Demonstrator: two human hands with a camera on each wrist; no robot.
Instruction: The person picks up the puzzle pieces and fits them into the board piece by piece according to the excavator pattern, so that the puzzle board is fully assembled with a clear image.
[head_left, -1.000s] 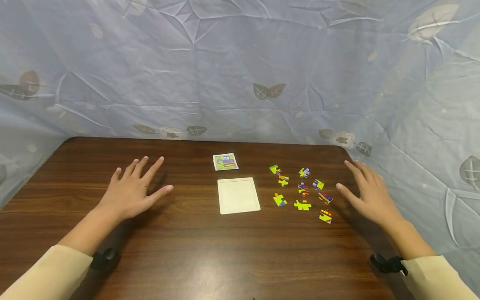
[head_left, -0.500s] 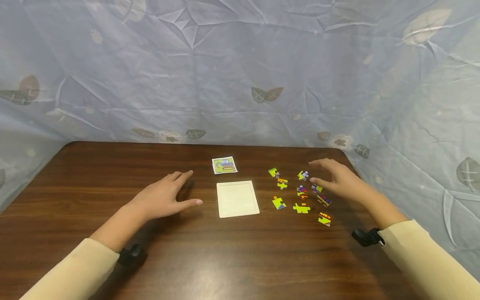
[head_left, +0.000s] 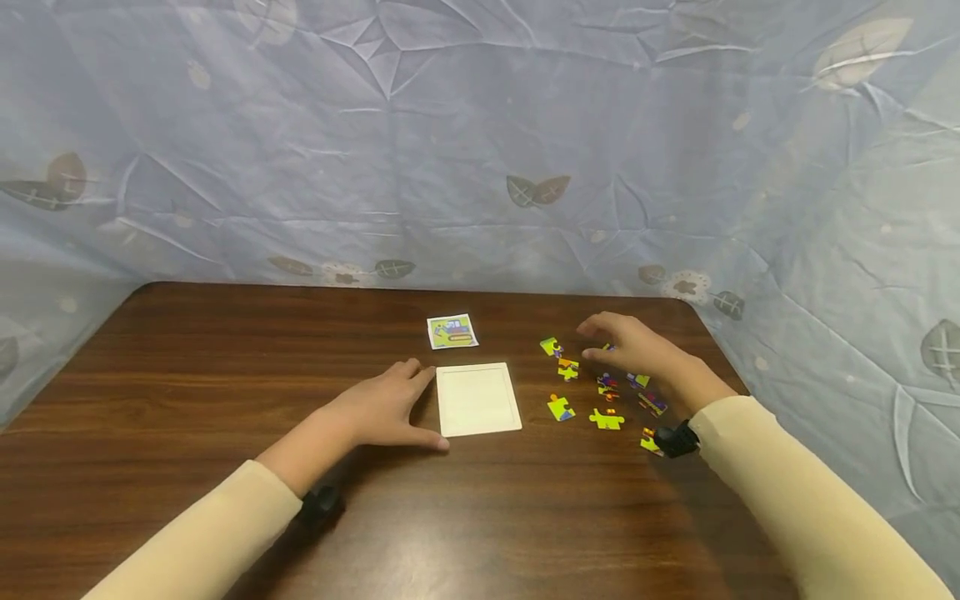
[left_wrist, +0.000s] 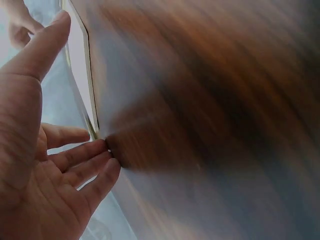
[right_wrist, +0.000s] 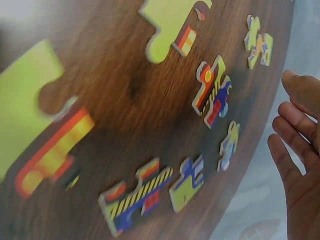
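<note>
A square cream tray (head_left: 477, 400) lies flat on the dark wooden table. My left hand (head_left: 382, 408) is at its left side, thumb and forefinger spread toward the two left corners. In the left wrist view, fingertips (left_wrist: 114, 167) rest at the table by the tray's corner; whether they touch the tray I cannot tell. Loose jigsaw pieces, among them a yellow-green one (head_left: 606, 419) and a striped one (right_wrist: 137, 195), lie scattered right of the tray. Above the farther ones hovers my right hand (head_left: 630, 343), fingers loosely bent, holding nothing, partly covering a blue-and-green piece (right_wrist: 229, 145).
Behind the tray lies a small picture card (head_left: 452, 332) showing an excavator. A grey patterned curtain (head_left: 465, 167) hangs past the table's far edge and along the right. Black wrist cameras (head_left: 677, 439) sit at both cuffs.
My left hand has moved right, from the table's left part to the tray's edge. My right hand has come leftward over the pieces from the right side. Tray, card and pieces stay put.
</note>
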